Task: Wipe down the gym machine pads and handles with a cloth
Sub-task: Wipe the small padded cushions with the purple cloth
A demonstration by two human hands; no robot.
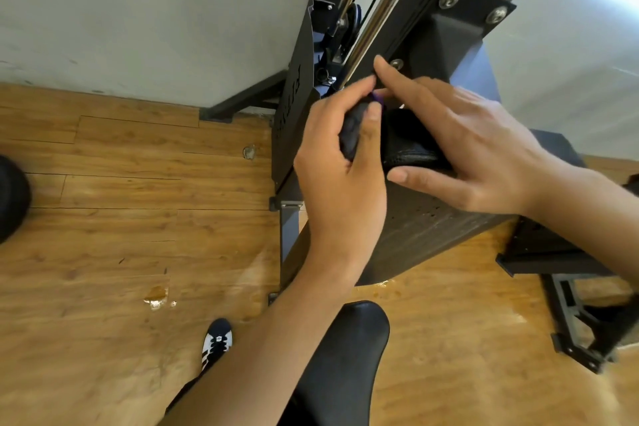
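Observation:
My left hand (340,162) is closed around a dark bundled cloth (351,133) with a small purple bit showing at its top. Right beside it, my right hand (463,142) lies over a black padded handle or strap (411,149), thumb under it and index finger stretched toward the machine's black upright frame (425,21). The two hands touch near the fingertips. Below them stands the dark rounded body of the gym machine (425,232). A black seat pad (345,356) is at the bottom centre, partly behind my left forearm.
Chrome guide rods (377,14) and a pulley (351,22) run up the frame against a pale wall. Black base struts (570,322) spread over the wooden floor at right. My shoe (216,344) stands at the bottom left. A dark round object (10,197) is at the left edge.

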